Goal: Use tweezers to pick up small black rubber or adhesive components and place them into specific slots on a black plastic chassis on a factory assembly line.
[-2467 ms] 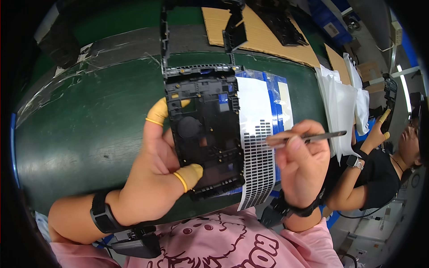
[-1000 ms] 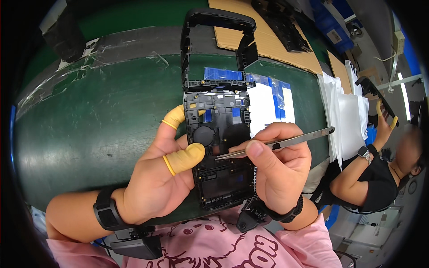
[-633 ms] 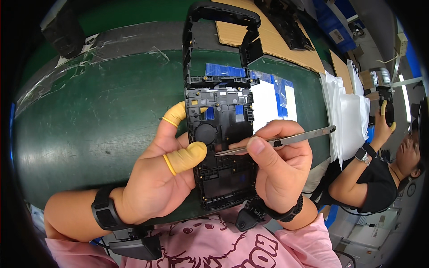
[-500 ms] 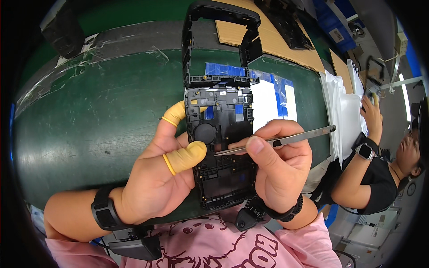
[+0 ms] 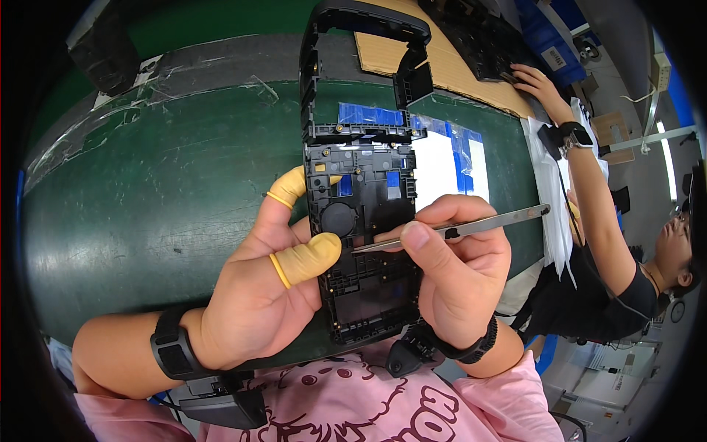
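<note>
A long black plastic housing [image 5: 375, 199], with an open frame at its far end and brass-coloured inserts, is held up in front of me. My left hand [image 5: 269, 280] grips its left edge, thumb on the face and a finger behind; both wear yellow finger cots. In my right hand [image 5: 464, 272] is a pair of metal tweezers [image 5: 501, 220], pinched between thumb and fingers. Their tips point left and meet the inner face of the housing just below a round black disc [image 5: 339, 219], close to my left thumb. Whether the tips hold anything is too small to tell.
Beneath lies a green work mat [image 5: 162, 191] with white sheets and blue tape [image 5: 460, 158] to the right. Cardboard [image 5: 383, 55] with black parts [image 5: 479, 44] is at the far right. A co-worker's hand [image 5: 541, 88] reaches there, beside white plastic wrapping [image 5: 541, 169].
The tweezers and my right hand have shifted very slightly left. My left hand and the housing stay put. The co-worker's arm has moved away from me, toward the black parts.
</note>
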Demonstrator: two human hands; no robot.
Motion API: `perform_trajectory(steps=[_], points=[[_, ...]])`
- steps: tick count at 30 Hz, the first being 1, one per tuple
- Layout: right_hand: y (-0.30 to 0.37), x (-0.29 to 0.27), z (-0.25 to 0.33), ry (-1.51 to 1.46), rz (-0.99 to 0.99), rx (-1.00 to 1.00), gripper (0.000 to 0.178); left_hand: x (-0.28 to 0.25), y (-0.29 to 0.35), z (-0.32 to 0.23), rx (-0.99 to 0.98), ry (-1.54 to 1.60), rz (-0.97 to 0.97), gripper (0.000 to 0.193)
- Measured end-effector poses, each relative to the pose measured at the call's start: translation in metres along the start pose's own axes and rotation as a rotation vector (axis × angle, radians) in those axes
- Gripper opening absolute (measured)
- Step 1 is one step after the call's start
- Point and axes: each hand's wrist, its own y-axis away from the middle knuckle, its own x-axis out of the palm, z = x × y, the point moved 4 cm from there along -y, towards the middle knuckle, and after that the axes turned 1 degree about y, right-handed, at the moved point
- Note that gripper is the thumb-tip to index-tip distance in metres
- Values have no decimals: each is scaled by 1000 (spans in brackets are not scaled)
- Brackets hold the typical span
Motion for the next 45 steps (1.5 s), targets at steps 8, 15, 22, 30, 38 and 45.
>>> perform_trajectory(steps=[8,15,22,30,38,45], points=[[4,-12,10,-151,-85,-7,20,-1,0,-2,-42,10,-12,57],[20,-67,32,-90,-294,-241,20,-2,-7,-5,-13,-35,-129,60],[11,-130,23,-31,-387,-314,15,6,-38,-35,161,-394,-242,46],[7,-158,-3,-177,-412,-171,10,-34,-193,-180,645,-1086,-655,43],[3,-165,-4,-182,-388,-156,13,58,-288,-105,579,-2010,-708,48],[5,-157,-1,-200,-447,-204,16,27,-332,-96,213,-1920,-312,44]])
